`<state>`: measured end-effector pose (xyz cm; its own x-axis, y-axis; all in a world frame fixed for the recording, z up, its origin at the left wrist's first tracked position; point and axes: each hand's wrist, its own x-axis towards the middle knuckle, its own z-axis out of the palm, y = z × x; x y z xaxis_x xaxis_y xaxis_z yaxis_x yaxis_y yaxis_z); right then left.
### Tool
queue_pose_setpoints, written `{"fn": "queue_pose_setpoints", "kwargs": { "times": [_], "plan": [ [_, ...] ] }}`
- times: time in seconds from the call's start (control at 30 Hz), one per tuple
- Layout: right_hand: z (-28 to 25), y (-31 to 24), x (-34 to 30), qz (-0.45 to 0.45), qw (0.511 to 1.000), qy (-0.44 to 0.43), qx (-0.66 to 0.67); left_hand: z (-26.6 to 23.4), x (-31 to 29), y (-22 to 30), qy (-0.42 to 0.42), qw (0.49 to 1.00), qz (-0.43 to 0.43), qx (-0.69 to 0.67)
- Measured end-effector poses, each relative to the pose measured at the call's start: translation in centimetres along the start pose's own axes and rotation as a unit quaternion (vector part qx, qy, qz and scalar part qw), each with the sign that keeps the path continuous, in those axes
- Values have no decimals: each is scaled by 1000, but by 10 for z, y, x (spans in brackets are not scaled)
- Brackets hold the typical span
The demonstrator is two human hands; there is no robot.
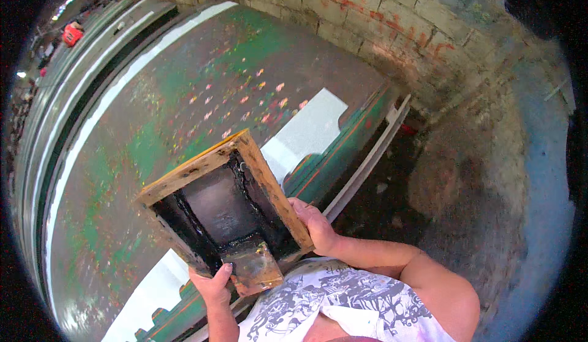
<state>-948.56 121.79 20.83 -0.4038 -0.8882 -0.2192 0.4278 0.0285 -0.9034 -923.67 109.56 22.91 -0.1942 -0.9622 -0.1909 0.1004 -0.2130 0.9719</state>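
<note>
Between my two hands is a wooden screen-printing frame (274, 186), tilted above the near edge of a long table. Its mesh (223, 204) is dark, with thick black ink along the inner sides. A flat, ink-stained wooden squeegee (260, 268) rests inside its near end. My left hand (214, 285) grips the near left corner, its thumb over the rim beside the squeegee. My right hand (313, 224) is closed round the right side rail. A white cut fabric piece (315, 124) lies on the table beyond the frame; another white piece (150, 296) lies left of my left hand.
The long table (122, 133) is stained green and grey, with pink and yellow specks. A metal rail (373, 152) runs along its near edge. Further long tables stand at the left. A block wall (367, 20) with red markings closes the far end; dark floor (392, 186) lies right.
</note>
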Motion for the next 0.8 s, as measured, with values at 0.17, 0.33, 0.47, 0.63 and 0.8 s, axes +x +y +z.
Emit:
{"fn": "queue_pose_setpoints", "kwargs": {
  "times": [0.17, 0.33, 0.47, 0.63, 0.8],
  "plan": [
    [-112, -101, 11, 22, 998, -48, -24, 131, -46, 37, -7, 998, -45, 32],
    [-175, -141, 33, 42, 979, -23, 197, 220, -60, 27, 4, 999, -13, 46],
    [-234, -141, 65, 194, 956, -35, 217, 268, -57, 12, 30, 998, -18, 43],
    [-269, -149, 108, 183, 965, 18, 186, 315, -27, -1, 27, 999, -7, 18],
    [-329, -187, 139, 212, 968, 65, 119, 369, 9, -27, -19, 998, -62, -1]
  ]
}}
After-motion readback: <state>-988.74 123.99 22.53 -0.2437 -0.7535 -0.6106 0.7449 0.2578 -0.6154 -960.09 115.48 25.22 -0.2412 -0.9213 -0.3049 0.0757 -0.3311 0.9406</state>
